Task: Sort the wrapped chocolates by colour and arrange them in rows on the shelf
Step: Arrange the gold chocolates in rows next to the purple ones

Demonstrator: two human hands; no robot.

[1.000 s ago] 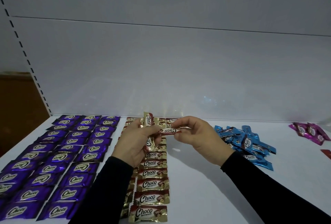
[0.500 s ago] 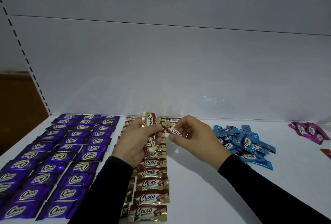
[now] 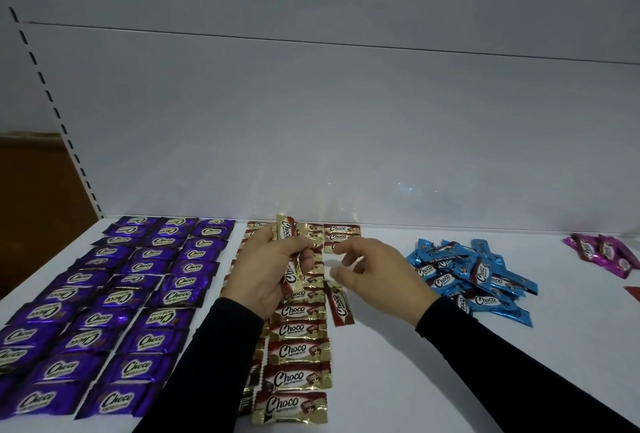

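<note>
My left hand grips a small bundle of gold chocolates over the gold rows on the white shelf. My right hand hovers with fingers loosely spread, holding nothing; just below it one gold chocolate lies at an angle beside the rows. Purple rows fill the left, a blue heap sits right, pink ones beyond

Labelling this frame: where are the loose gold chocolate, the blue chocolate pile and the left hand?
loose gold chocolate (image 3: 341, 301): head view, wrapper middle.
blue chocolate pile (image 3: 471, 273): head view, pile centre.
left hand (image 3: 268, 268): head view, back of hand.
</note>
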